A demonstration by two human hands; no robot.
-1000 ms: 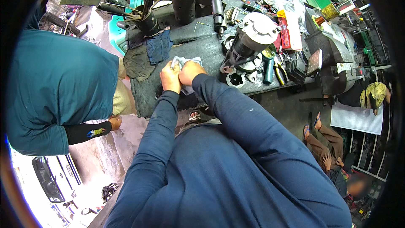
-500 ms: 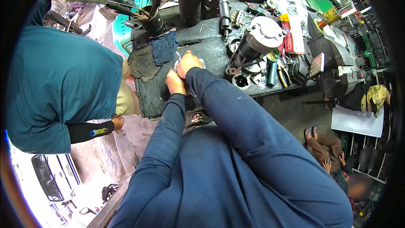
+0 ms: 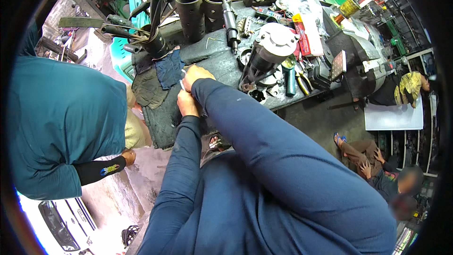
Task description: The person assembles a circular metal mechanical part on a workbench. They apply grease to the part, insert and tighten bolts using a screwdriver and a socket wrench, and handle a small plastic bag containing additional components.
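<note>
Even daylight falls on my table (image 3: 212, 56), brightest at lower left (nearly blown out); fisheye bends the edges into a dark rim.

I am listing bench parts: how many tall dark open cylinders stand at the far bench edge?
2. One dark cylinder on the left, the second cylinder touching its right. More may be hidden behind clutter.
</note>
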